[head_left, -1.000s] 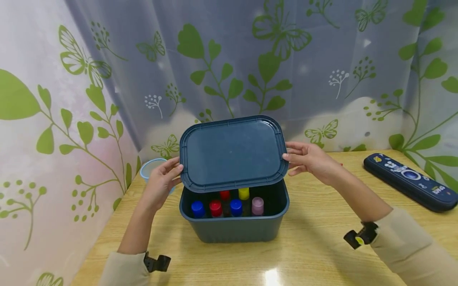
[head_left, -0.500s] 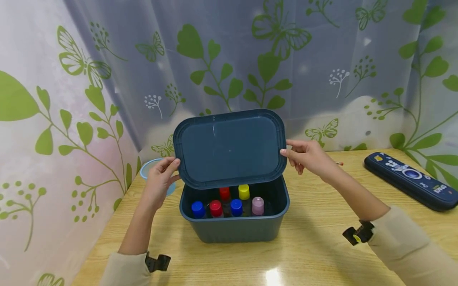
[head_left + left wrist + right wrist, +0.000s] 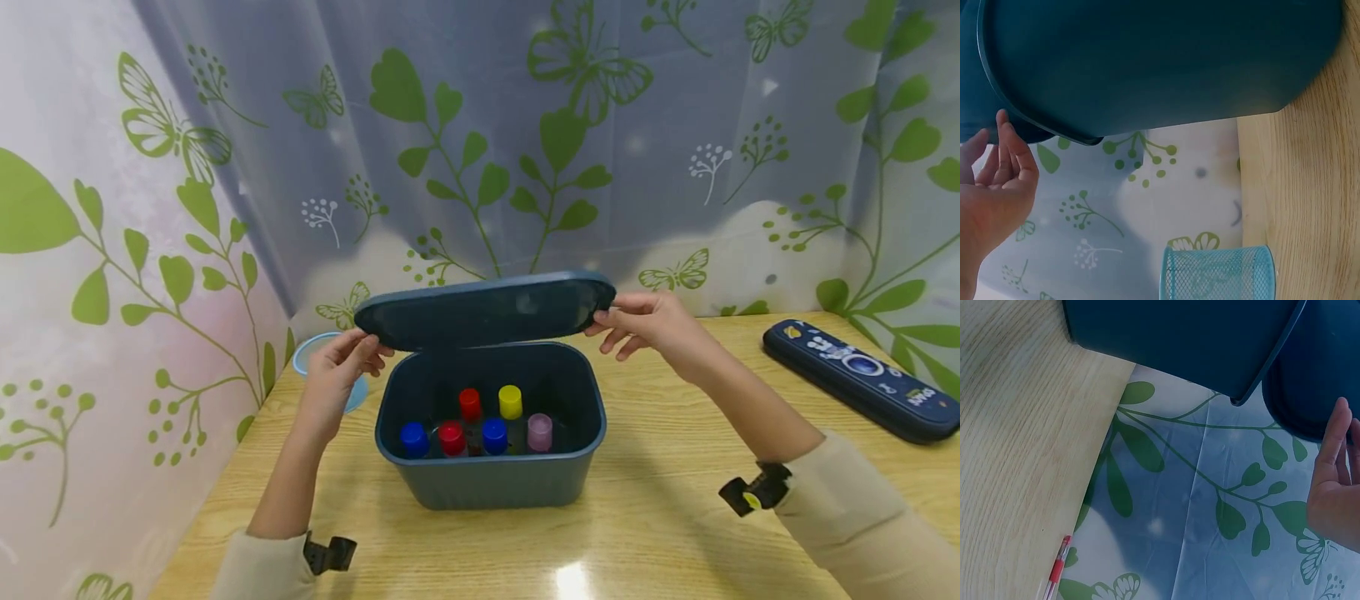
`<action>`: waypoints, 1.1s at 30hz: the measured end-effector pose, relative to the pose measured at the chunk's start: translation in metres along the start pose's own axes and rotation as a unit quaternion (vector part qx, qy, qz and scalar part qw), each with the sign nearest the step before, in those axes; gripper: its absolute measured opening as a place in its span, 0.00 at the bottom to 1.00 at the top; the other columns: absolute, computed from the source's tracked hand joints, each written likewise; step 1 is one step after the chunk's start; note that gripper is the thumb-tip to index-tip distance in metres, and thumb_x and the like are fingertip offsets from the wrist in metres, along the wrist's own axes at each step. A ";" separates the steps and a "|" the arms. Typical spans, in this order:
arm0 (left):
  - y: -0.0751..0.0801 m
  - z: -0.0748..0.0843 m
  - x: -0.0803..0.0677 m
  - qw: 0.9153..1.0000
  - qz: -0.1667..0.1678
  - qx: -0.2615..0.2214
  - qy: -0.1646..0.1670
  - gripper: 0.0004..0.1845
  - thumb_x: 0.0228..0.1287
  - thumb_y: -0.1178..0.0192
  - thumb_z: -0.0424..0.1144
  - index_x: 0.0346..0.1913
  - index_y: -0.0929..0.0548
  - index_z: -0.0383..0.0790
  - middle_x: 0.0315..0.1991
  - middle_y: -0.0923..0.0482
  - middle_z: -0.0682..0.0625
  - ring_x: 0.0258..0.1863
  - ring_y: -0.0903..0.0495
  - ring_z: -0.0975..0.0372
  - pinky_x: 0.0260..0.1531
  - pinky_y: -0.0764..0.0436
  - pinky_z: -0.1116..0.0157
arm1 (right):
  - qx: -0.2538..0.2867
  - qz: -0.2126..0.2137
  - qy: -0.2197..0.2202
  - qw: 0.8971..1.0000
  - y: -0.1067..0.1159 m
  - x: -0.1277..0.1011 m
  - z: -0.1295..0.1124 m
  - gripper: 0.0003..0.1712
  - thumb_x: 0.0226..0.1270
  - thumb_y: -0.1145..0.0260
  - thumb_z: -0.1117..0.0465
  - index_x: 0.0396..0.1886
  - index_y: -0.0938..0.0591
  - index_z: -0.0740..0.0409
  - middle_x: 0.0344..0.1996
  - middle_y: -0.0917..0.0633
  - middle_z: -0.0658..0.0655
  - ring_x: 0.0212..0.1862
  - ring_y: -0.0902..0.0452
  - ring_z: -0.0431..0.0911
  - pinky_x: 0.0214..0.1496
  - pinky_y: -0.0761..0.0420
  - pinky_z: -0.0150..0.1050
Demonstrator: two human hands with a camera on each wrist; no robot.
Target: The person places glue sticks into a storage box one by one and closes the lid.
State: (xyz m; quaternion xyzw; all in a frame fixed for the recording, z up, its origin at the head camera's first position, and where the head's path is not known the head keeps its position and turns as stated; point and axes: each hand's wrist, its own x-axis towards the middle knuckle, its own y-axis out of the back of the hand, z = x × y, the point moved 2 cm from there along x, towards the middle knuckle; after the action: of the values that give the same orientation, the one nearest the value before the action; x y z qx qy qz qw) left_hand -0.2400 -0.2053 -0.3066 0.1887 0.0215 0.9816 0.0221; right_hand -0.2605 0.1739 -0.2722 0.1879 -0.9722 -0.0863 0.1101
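Observation:
A dark blue-green lid (image 3: 487, 312) is held by both hands above the back rim of a matching plastic box (image 3: 498, 483). It looks narrow and tilted in the head view, its right end slightly higher. My left hand (image 3: 333, 379) pinches the lid's left end between thumb and fingers. At the opposite end, my right hand (image 3: 652, 329) grips the edge with thumb and fingertips. Inside the box stand several bottles with coloured caps, among them a yellow cap (image 3: 510, 402), a red cap (image 3: 452, 437), a blue cap (image 3: 495, 436) and a pale purple cap (image 3: 540, 433).
A light blue mesh pen holder (image 3: 1219, 275) stands behind my left hand. To the right lies a dark blue pencil case (image 3: 862, 379) with cartoon prints. A red pen (image 3: 1057, 569) shows near the table's back edge. A leaf-patterned curtain (image 3: 480, 150) hangs behind the wooden table (image 3: 675, 533).
The lid first rose slightly, then tipped from nearly facing the head camera to almost edge-on. Its lower edge is higher, so more of the box's inside shows. Both hands still hold it.

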 end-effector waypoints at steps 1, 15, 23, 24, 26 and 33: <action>-0.001 0.000 0.000 1.000 -0.009 -0.005 -0.003 0.10 0.68 0.47 0.39 0.44 0.21 0.36 0.33 0.20 0.51 0.32 0.26 0.59 0.35 0.24 0.67 | 0.004 0.000 0.002 1.000 0.000 0.000 0.000 0.11 0.67 0.41 0.61 0.47 0.17 0.51 0.35 0.16 0.52 0.32 0.19 0.47 0.32 0.19 0.40; -0.009 0.005 -0.003 0.999 -0.028 -0.024 0.006 0.24 0.73 0.56 0.45 0.53 0.27 0.23 0.48 0.28 0.45 0.31 0.30 0.60 0.31 0.28 0.68 | 0.011 0.012 -0.005 1.000 0.002 -0.002 0.006 0.13 0.67 0.40 0.58 0.47 0.16 0.39 0.49 0.23 0.52 0.34 0.20 0.48 0.33 0.19 0.39; -0.012 0.010 -0.004 0.998 -0.012 0.024 0.060 0.22 0.70 0.52 0.44 0.54 0.27 0.25 0.52 0.29 0.44 0.42 0.27 0.61 0.44 0.27 0.68 | 0.001 0.007 -0.008 1.000 0.000 -0.003 0.007 0.15 0.67 0.41 0.59 0.53 0.19 0.51 0.61 0.31 0.62 0.41 0.23 0.44 0.33 0.19 0.40; -0.012 0.010 -0.004 0.997 -0.011 0.027 0.066 0.22 0.70 0.51 0.43 0.54 0.27 0.26 0.53 0.29 0.43 0.45 0.27 0.61 0.47 0.28 0.68 | 0.001 0.006 -0.009 1.000 0.000 -0.003 0.007 0.16 0.68 0.41 0.60 0.54 0.20 0.53 0.61 0.31 0.62 0.42 0.23 0.44 0.33 0.19 0.40; -0.013 0.011 -0.004 0.997 -0.010 0.032 0.075 0.22 0.70 0.51 0.43 0.55 0.27 0.26 0.55 0.31 0.43 0.47 0.27 0.60 0.48 0.29 0.68 | -0.001 0.004 -0.011 1.000 -0.001 -0.003 0.006 0.17 0.69 0.43 0.61 0.55 0.21 0.57 0.61 0.32 0.63 0.43 0.24 0.44 0.32 0.19 0.40; -0.013 0.010 -0.004 0.996 0.005 0.049 0.079 0.20 0.69 0.50 0.41 0.55 0.27 0.28 0.53 0.30 0.43 0.43 0.26 0.61 0.42 0.26 0.70 | 0.002 0.014 -0.007 1.000 -0.005 -0.003 0.007 0.19 0.69 0.53 0.68 0.57 0.24 0.64 0.49 0.24 0.60 0.27 0.30 0.44 0.27 0.20 0.40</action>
State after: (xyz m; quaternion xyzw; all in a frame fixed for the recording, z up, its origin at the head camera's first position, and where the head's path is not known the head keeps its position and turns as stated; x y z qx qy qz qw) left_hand -0.2318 -0.1919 -0.2999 0.1114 0.0700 0.9913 0.0061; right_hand -0.2574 0.1711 -0.2803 0.1739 -0.9756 -0.0840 0.1045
